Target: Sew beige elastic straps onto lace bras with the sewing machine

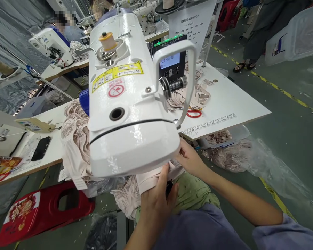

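A white sewing machine (125, 97) fills the middle of the view and hides the needle area. My left hand (156, 201) reaches under its head, fingers together on pale pink fabric (146, 180). My right hand (189, 158) is at the machine's right underside, fingers curled on the same fabric; the fingertips are hidden. A heap of pink lace pieces (75, 132) lies left of the machine on the white table (224, 100).
Red-handled scissors (194, 113) and pink straps (200, 92) lie on the table right of the machine. A phone (41, 148) lies at the left. A red stool (41, 208) stands below. Plastic bags with fabric (232, 156) sit at the right. Another person sits at the far left, and another's sandalled feet stand at the far right.
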`<state>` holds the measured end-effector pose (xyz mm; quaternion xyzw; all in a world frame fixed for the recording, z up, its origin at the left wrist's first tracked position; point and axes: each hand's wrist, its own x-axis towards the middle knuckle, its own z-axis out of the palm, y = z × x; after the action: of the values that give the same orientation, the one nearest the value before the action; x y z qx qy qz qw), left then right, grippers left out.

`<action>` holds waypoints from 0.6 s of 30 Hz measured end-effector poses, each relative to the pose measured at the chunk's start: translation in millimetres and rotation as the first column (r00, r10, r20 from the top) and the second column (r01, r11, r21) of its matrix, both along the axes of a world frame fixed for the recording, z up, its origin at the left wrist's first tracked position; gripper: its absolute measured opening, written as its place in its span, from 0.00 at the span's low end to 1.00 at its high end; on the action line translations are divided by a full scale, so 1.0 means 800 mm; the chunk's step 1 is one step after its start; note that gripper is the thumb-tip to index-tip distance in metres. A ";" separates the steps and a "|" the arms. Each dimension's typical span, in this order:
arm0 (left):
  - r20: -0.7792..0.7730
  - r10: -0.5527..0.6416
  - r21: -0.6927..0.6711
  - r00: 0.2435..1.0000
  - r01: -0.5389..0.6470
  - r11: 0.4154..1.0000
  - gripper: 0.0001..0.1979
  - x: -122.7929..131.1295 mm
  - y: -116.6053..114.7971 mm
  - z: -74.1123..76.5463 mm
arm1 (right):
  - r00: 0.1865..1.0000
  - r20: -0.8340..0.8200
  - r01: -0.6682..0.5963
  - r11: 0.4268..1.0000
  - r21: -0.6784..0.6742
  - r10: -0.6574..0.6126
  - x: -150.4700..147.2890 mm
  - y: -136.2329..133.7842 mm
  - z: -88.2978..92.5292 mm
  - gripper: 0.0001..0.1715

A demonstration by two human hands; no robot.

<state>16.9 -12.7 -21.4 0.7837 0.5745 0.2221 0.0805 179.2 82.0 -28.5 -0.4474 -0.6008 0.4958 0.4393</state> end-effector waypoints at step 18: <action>-0.014 -0.047 0.055 0.999 0.048 0.997 0.45 0.035 -0.062 -0.047 | 0.996 -0.079 -0.057 0.994 -0.092 0.050 0.036 -0.050 -0.005 0.16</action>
<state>45.1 -62.5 -59.4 0.8004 0.5498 0.2310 0.0603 208.3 41.8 -32.7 -0.4320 -0.5714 0.5518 0.4270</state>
